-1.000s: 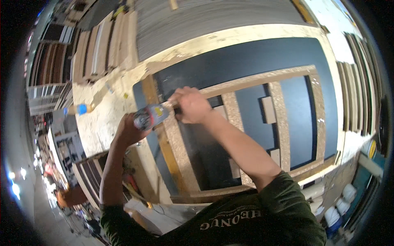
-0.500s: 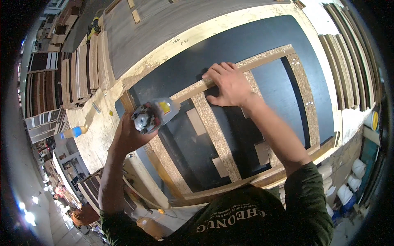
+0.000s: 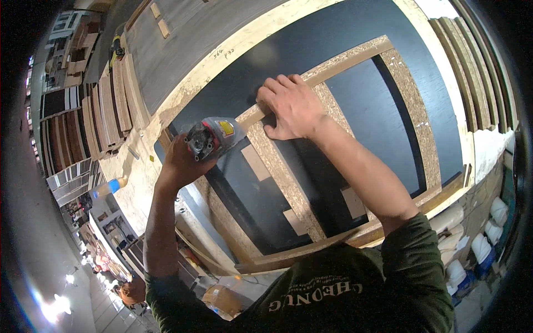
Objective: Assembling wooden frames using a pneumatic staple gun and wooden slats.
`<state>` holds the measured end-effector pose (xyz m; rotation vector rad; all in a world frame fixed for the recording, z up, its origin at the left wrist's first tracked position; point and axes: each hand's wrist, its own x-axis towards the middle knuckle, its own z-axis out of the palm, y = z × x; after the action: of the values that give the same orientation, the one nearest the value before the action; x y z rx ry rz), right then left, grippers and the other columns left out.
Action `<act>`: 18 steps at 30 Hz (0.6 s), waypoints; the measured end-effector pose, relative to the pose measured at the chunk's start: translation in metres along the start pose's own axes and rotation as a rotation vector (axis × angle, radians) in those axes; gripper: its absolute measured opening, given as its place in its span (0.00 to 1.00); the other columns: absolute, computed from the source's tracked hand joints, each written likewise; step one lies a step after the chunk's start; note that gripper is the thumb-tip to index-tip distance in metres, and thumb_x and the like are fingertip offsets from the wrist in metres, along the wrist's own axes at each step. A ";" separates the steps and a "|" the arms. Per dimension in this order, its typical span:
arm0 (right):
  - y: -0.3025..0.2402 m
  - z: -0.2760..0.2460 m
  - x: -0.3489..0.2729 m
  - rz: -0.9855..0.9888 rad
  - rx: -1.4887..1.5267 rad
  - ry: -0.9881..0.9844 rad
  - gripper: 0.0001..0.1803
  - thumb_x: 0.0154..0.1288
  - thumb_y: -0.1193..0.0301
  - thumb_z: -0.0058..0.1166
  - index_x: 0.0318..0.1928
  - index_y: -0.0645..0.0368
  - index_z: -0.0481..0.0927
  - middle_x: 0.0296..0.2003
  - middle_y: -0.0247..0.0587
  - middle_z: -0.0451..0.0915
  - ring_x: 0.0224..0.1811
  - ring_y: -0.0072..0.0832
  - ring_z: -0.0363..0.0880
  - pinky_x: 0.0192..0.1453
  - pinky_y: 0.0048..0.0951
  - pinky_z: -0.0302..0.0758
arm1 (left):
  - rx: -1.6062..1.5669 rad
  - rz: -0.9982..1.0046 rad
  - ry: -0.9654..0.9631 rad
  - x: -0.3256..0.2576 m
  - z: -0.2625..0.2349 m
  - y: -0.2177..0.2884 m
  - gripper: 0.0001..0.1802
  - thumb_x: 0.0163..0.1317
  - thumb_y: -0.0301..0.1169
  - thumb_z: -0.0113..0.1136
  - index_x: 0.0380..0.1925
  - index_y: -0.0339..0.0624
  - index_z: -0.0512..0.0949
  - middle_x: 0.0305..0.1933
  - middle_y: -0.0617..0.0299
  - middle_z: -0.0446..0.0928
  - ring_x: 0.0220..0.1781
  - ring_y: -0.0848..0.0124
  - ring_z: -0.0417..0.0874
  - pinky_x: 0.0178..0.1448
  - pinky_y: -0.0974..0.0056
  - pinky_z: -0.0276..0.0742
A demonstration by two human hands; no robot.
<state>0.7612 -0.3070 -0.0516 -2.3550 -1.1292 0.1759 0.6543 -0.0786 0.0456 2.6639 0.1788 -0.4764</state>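
Note:
My left hand (image 3: 180, 165) is closed round the handle of a grey-and-black nail gun (image 3: 223, 133) with a yellow label. The tool's nose is close to the far rail of a particleboard frame (image 3: 350, 60); its tip is hard to make out. My right hand (image 3: 297, 108) wraps over that same rail, fingers on its far side and thumb on the near side. Several crossbars join the far rail to a near one. Beneath the frame lies a dark panel (image 3: 222, 89), with small flat wood pieces (image 3: 256, 162) between the crossbars.
A pale board (image 3: 194, 72) borders the dark panel, with a grey sheet (image 3: 183, 55) beyond. Stacks of wood strips stand at left (image 3: 119, 105) and right (image 3: 466, 72). A blue-capped bottle (image 3: 111, 187) lies at left. White containers (image 3: 481, 246) stand at lower right.
The nail gun has tilted and moved slightly right and up, so its side now shows. My right hand keeps hold of the rail. The whole view has shifted a little.

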 end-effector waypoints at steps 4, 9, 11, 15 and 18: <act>0.002 0.004 0.000 -0.017 0.002 0.038 0.24 0.41 0.54 0.60 0.39 0.53 0.74 0.39 0.38 0.72 0.47 0.33 0.70 0.51 0.35 0.65 | -0.249 -0.126 -0.111 0.000 -0.005 0.013 0.25 0.44 0.32 0.71 0.43 0.36 0.76 0.42 0.50 0.81 0.46 0.60 0.83 0.50 0.60 0.78; 0.002 0.004 -0.001 -0.019 -0.004 0.082 0.25 0.41 0.55 0.60 0.40 0.53 0.75 0.39 0.38 0.72 0.47 0.33 0.70 0.51 0.34 0.65 | -0.269 0.021 -0.004 -0.003 -0.003 0.020 0.19 0.46 0.30 0.69 0.40 0.36 0.78 0.37 0.52 0.82 0.41 0.63 0.85 0.46 0.61 0.79; 0.002 0.002 -0.001 -0.012 0.018 0.031 0.25 0.40 0.55 0.60 0.40 0.53 0.75 0.39 0.38 0.72 0.47 0.34 0.70 0.51 0.34 0.65 | -0.085 0.086 -0.041 -0.001 -0.004 0.027 0.15 0.46 0.30 0.69 0.35 0.36 0.80 0.33 0.53 0.83 0.38 0.64 0.85 0.43 0.63 0.80; 0.003 0.007 -0.002 -0.025 0.013 0.069 0.25 0.40 0.55 0.60 0.40 0.54 0.75 0.39 0.38 0.72 0.47 0.34 0.70 0.51 0.35 0.65 | -0.116 -0.007 -0.152 -0.003 -0.001 0.009 0.25 0.49 0.30 0.71 0.47 0.39 0.74 0.45 0.54 0.79 0.44 0.68 0.81 0.47 0.63 0.79; 0.002 0.009 -0.003 -0.031 0.015 0.091 0.25 0.40 0.56 0.60 0.40 0.54 0.75 0.38 0.39 0.72 0.46 0.34 0.70 0.50 0.35 0.65 | -0.168 -0.053 -0.154 -0.006 0.007 -0.002 0.22 0.51 0.31 0.70 0.46 0.37 0.74 0.43 0.54 0.79 0.44 0.68 0.81 0.47 0.63 0.79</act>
<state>0.7572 -0.3069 -0.0611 -2.3060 -1.1166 0.0659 0.6461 -0.0800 0.0411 2.4526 0.2332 -0.6517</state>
